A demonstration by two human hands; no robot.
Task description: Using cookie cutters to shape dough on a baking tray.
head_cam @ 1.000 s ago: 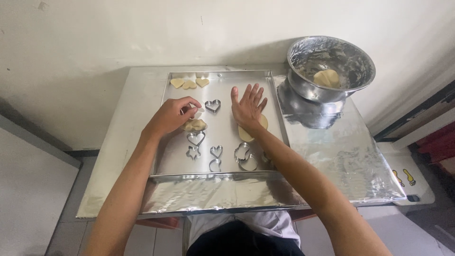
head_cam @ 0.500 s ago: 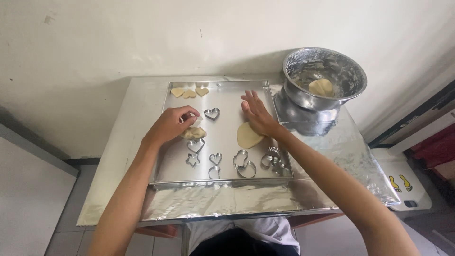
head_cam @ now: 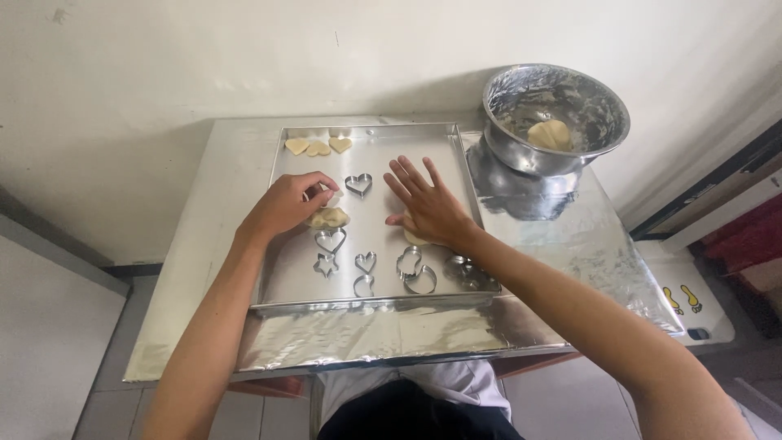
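Dough (head_cam: 551, 134) sits in metal bowl (head_cam: 521, 155); cutters (head_cam: 358, 185) lie on tray (head_cam: 407, 134).

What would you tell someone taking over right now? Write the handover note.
Left hand: fingers closed on a cutter over a dough piece on the tray.
Right hand: flat, fingers spread, pressing a second dough piece.
Done: three cut shapes at the tray's far left corner.
Spare cutters lie along the tray's near side, one heart cutter mid-tray.
Left: both tray pieces uncut; more dough in the bowl, far right.
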